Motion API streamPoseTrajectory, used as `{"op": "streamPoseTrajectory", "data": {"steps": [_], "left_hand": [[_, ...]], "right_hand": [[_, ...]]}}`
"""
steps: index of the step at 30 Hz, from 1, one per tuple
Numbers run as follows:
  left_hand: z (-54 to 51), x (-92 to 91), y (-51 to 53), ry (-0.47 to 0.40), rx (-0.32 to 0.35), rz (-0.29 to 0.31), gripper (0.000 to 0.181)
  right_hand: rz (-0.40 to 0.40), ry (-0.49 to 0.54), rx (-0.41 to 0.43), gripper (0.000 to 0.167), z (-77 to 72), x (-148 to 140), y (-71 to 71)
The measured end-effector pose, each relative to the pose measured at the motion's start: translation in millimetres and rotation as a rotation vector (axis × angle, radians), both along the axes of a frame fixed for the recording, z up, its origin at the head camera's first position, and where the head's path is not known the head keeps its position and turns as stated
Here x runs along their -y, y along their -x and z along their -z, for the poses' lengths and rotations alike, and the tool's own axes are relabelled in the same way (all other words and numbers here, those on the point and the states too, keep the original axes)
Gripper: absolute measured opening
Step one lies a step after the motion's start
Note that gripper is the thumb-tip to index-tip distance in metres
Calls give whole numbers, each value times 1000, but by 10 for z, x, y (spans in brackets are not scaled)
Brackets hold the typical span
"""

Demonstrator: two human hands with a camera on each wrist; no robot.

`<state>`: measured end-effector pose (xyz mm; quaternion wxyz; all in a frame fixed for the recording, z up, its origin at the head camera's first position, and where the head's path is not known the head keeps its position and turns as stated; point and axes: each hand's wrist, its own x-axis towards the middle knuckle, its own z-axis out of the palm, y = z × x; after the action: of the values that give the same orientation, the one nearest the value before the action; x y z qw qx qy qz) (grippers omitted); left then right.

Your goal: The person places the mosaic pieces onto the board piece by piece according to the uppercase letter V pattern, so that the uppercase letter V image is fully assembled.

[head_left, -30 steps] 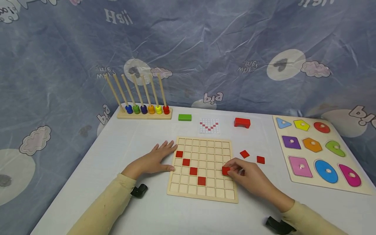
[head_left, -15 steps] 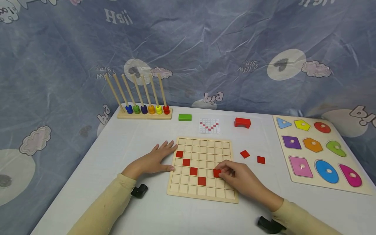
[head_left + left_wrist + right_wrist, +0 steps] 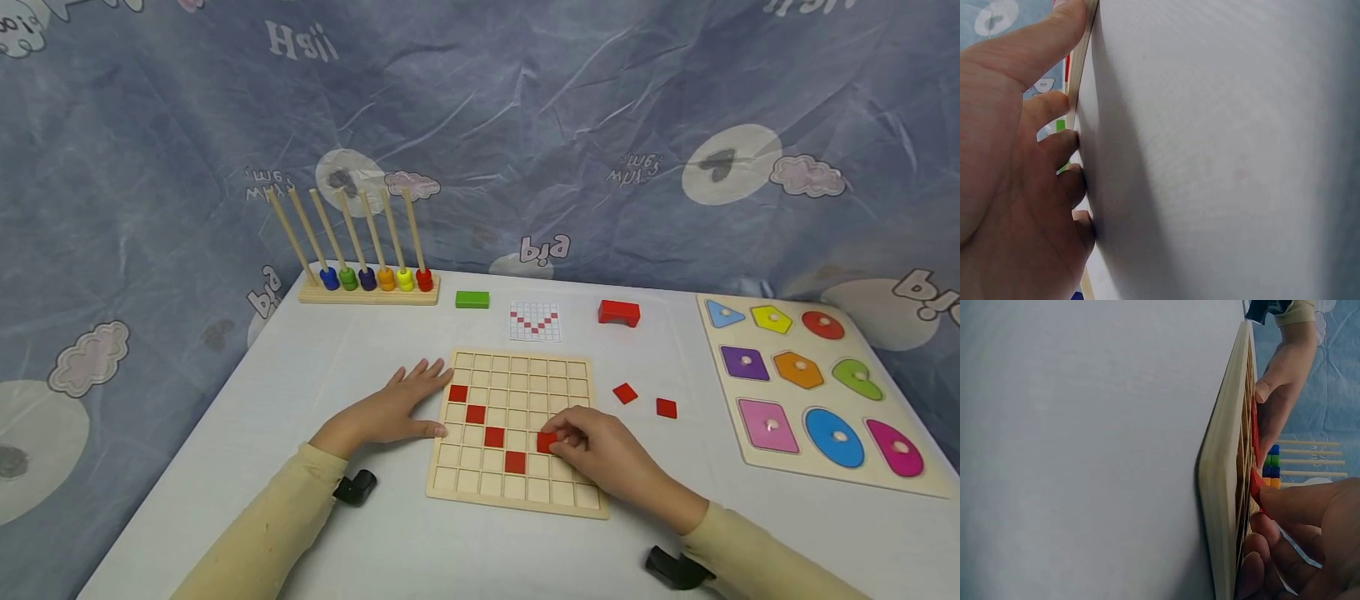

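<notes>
Tilted tile [image 3: 545, 442] is being pinched by right hand [image 3: 609, 450]; misseating possibly being risked. Left hand [image 3: 388, 414] splayed at left edge of board [image 3: 517, 418].

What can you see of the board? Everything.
The board is pale, wood-looking and square, with thin ridges parting seven by seven shallow cells. It lies flat on the white table. Four red tiles sit in cells, stepping diagonally from its left side toward the front. The left hand touches its left edge; the right hand pinches another tile at its right half, contact with the board unclear.
</notes>
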<state>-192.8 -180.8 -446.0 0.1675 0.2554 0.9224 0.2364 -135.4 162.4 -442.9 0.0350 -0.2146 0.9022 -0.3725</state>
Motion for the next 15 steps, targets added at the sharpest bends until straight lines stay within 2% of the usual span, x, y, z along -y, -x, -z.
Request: {"op": "streamPoseTrajectory", "data": {"steps": [15], "left_hand": [[-2, 6, -2, 0, 3, 7, 96]], "right_hand": [[10, -39, -36, 19, -5, 110, -5]]}}
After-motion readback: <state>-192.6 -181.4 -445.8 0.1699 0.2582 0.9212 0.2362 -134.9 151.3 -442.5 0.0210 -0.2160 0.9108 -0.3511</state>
